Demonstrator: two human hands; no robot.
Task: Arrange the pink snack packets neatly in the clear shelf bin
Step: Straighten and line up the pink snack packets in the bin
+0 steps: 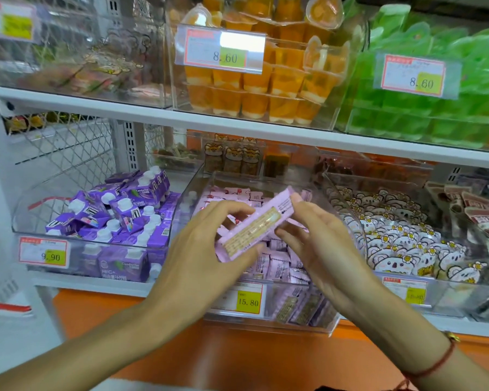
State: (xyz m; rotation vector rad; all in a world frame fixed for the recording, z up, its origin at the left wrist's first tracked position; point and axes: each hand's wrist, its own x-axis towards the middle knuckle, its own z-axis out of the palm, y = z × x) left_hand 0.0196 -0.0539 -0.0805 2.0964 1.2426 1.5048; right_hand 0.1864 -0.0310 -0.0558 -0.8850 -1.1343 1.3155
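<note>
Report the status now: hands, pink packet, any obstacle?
Left hand and right hand both grip one pink packet, held tilted above the clear bin. Bin already holds loose pink packets. Nothing blocks it.

I see two white shelves. The lower shelf carries three clear bins side by side: a left bin of purple cartons, the middle clear shelf bin of pink snack packets, and a right bin of white bear-print packs. The upper shelf carries a near-empty bin, a bin of orange jelly cups and one of green cups. Price tags hang on the bin fronts.
</note>
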